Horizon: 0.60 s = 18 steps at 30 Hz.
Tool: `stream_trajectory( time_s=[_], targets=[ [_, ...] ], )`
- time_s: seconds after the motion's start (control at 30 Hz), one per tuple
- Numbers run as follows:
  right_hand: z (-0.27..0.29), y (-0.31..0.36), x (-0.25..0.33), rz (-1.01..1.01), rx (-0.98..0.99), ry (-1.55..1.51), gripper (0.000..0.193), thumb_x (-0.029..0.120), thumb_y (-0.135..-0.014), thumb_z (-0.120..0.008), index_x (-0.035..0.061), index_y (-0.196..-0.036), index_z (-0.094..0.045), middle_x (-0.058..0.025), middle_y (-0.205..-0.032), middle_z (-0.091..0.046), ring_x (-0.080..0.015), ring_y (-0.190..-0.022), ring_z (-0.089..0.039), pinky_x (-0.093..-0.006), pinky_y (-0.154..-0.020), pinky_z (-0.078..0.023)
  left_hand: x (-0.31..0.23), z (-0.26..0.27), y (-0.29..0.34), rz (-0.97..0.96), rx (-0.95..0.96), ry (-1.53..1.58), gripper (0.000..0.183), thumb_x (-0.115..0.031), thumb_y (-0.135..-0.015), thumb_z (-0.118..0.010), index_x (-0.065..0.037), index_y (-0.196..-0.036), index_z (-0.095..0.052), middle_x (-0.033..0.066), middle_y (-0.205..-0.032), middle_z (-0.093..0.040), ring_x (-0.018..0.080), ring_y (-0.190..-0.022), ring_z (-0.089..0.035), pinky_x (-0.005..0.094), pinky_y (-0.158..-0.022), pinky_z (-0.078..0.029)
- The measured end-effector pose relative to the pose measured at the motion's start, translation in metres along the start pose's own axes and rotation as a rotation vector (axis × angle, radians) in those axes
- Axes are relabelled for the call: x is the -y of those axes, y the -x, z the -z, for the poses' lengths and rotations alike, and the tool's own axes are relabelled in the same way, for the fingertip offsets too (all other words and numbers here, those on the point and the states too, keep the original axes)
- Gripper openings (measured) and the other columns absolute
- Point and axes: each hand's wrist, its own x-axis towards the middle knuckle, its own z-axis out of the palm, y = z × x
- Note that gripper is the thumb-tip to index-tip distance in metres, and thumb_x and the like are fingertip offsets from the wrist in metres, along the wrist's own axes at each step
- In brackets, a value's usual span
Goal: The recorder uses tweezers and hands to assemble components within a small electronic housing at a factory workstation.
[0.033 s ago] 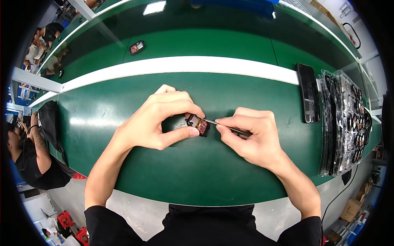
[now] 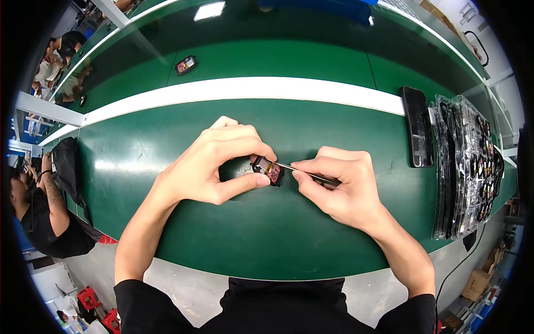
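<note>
Between the thumb and fingertips of my left hand (image 2: pixel 208 158) is a small black-cased electronic device (image 2: pixel 267 169). Its inside lies exposed, with a silver part, a yellowish strip and a reddish circuit board. The device is held close over the green tabletop; whether it touches the surface I cannot tell. My right hand (image 2: pixel 347 181) pinches slim metal tweezers (image 2: pixel 318 177) between thumb and fingers. Their tip points left and reaches the upper right edge of the device, near my left index fingertip. The exact contact is too small to make out.
A similar opened device (image 2: pixel 185 64) lies beyond the white ledge (image 2: pixel 250 88). At the right stand a black phone (image 2: pixel 418 128) and stacked clear plastic trays (image 2: pixel 464 167) of small parts. On the left, a dark bag (image 2: pixel 65 167) is beside a seated person (image 2: pixel 50 217).
</note>
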Motion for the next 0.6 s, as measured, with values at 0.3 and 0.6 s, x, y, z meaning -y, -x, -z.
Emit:
stream_trajectory(
  time_s=[0.3,0.6],
  targets=[
    [0.0007,0.0008,-0.0025,0.008,0.000,0.005,0.016,-0.001,-0.089,-0.088,0.0015,-0.104,-0.089,-0.0049,-0.069,-0.069,-0.0100,-0.056,-0.057,-0.0298,-0.050,-0.038,-0.0024,0.0022,-0.0033,0.028,0.019,0.006,0.032,-0.017,-0.083,-0.091,-0.005,-0.112,-0.083,0.0048,-0.095,-0.077,0.0233,-0.085,-0.068,0.0370,-0.092,-0.044],
    [0.0005,-0.0013,0.0013,0.016,0.003,0.012,0.008,-0.001,-0.089,-0.083,-0.0004,-0.097,-0.085,-0.0090,-0.070,-0.066,-0.0177,-0.053,-0.060,-0.0337,-0.048,-0.041,-0.0038,0.0013,-0.0041,0.033,0.007,0.016,0.032,-0.017,-0.083,-0.090,-0.005,-0.112,-0.082,0.0049,-0.093,-0.075,0.0229,-0.083,-0.065,0.0364,-0.090,-0.044]
  ],
)
